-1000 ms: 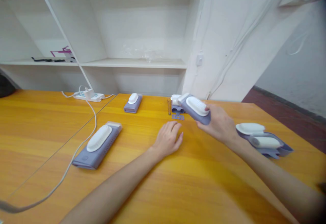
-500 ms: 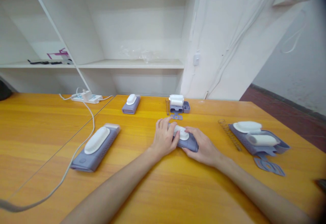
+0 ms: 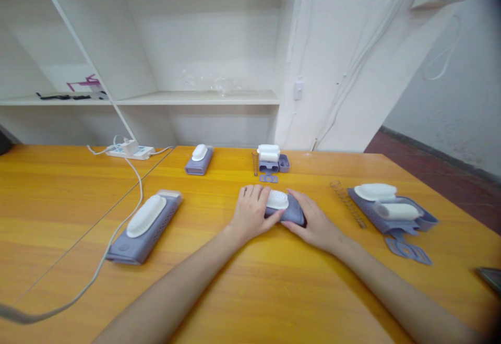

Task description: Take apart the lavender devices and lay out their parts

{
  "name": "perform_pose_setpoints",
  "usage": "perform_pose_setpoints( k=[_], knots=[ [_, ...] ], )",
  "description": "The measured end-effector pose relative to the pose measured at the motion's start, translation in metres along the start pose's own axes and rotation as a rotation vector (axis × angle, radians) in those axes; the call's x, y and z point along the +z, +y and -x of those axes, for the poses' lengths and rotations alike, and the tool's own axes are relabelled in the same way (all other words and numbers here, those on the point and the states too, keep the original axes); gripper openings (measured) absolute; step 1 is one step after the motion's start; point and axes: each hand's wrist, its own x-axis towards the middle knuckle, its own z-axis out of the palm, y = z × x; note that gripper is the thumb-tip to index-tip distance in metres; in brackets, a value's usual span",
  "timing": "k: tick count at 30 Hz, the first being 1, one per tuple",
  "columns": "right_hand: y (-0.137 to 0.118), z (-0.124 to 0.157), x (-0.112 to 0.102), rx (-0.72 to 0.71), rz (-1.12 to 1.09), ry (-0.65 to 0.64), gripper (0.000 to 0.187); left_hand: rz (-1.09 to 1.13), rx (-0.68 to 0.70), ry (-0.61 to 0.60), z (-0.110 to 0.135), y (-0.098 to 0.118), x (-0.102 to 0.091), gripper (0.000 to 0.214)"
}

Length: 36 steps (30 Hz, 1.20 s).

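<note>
Dial centre: the grey-purple device, on or just above the wooden table between both hands; twelve points away from the person.
Left hand: at nine o'clock, fingers close together and bent over that end of the device, thumb stretched along the near side towards three.
Right hand: at four o'clock, pinching the other end between the thumb on the near edge and the fingers on the far one.
White pad: on top of the device, at three o'clock from the left fingers.
Coil spring: three o'clock, between the right hand and the open case.
Flat frame: four o'clock.
Second device: nine o'clock, well apart.
Loose parts: twelve o'clock.
</note>
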Motion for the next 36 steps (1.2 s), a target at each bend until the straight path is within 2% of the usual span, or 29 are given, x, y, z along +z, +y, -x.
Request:
perform_pose_setpoints(
  k=[4, 7, 12, 15, 18, 23, 26, 31, 36],
  knots=[
    [0.005, -0.001, 0.002, 0.061, -0.056, -0.023, 0.069, -0.021, -0.011, -0.004, -0.001, 0.002, 0.000, 0.058],
    [0.005, -0.001, -0.001, 0.083, -0.047, 0.027, 0.071, -0.023, -0.026, 0.008, 0.000, 0.002, -0.001, 0.060],
    [0.002, 0.005, -0.010, -0.055, -0.058, 0.213, 0.034, 0.096, 0.043, 0.006, 0.001, -0.002, -0.003, 0.045],
    [0.001, 0.007, -0.009, -0.059, -0.061, 0.255, 0.027, 0.243, 0.136, -0.007, 0.001, -0.005, -0.006, 0.038],
    [0.001, 0.004, -0.007, -0.028, -0.062, 0.214, 0.026, 0.330, 0.210, -0.029, 0.001, -0.006, -0.008, 0.041],
    [-0.006, 0.005, -0.008, 0.013, -0.205, 0.077, 0.026, 0.335, 0.256, -0.094, 0.001, -0.006, -0.009, 0.059],
    [-0.016, 0.012, -0.008, -0.031, -0.249, 0.001, 0.029, 0.344, 0.258, -0.105, 0.002, -0.007, -0.008, 0.066],
    [-0.026, 0.019, -0.004, -0.149, -0.284, -0.006, 0.044, 0.450, 0.186, -0.097, 0.004, -0.011, -0.006, 0.072],
    [-0.029, 0.018, -0.006, -0.122, -0.312, -0.033, 0.050, 0.608, 0.117, -0.067, 0.004, -0.010, -0.006, 0.069]
  ],
)
